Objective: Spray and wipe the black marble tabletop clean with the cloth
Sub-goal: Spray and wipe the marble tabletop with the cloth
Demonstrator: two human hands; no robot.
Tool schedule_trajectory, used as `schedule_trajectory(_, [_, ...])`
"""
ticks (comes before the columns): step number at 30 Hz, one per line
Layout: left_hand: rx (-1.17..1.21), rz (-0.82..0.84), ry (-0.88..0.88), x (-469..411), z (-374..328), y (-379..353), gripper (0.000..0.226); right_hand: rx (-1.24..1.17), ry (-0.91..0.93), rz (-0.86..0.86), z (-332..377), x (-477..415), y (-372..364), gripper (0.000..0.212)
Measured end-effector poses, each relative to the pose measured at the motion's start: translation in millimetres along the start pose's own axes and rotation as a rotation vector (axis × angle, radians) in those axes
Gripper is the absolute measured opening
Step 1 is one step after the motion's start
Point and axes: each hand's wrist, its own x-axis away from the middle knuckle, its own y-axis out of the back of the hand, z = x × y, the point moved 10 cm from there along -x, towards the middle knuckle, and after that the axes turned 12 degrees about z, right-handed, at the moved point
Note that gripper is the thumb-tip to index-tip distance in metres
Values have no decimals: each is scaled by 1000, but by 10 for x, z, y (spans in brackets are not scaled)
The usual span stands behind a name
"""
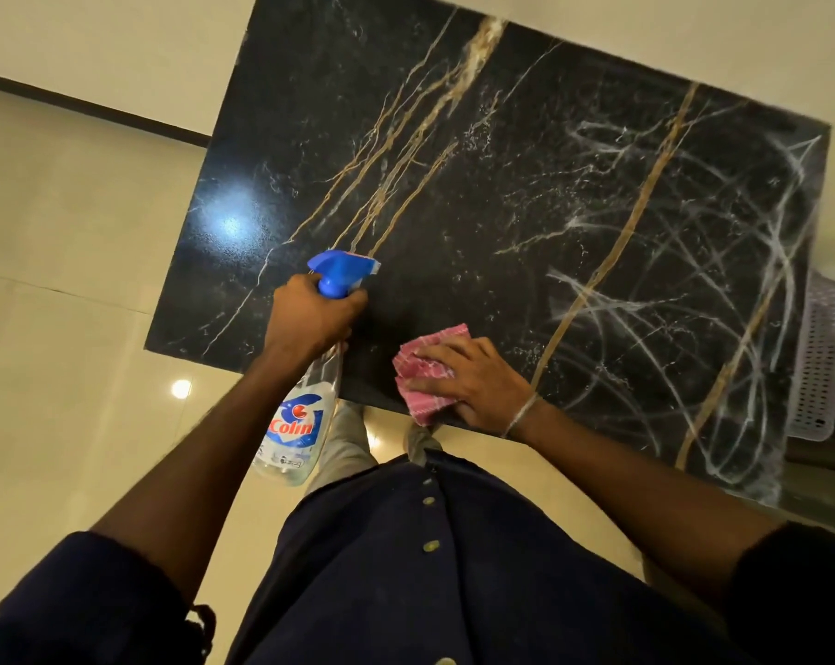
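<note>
Looking down, a black marble tabletop (454,208) with gold veins is seen. At 9 o'clock from centre, a spray bottle (305,424) is gripped round its neck by the curled fingers of the left hand (310,319). A pink cloth (444,337) is pressed flat on the tabletop's near edge, toward 5 o'clock, under the straight, spread fingers of the right hand (473,376). White smeared streaks (694,304) are spread at 3 o'clock.
</note>
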Motion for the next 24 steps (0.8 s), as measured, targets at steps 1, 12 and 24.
schedule_trajectory(1, [11, -1, 4, 3, 18, 18, 27, 2, 14, -6, -33, 84, -32, 55])
schedule_trajectory(12, [-37, -119, 48, -106, 79, 192, 35, 193, 220, 74, 825, -816, 178, 73])
schedule_trajectory(24, [-15, -48, 38, -135, 6, 132, 43, 0, 79, -7, 154, 195, -175, 49])
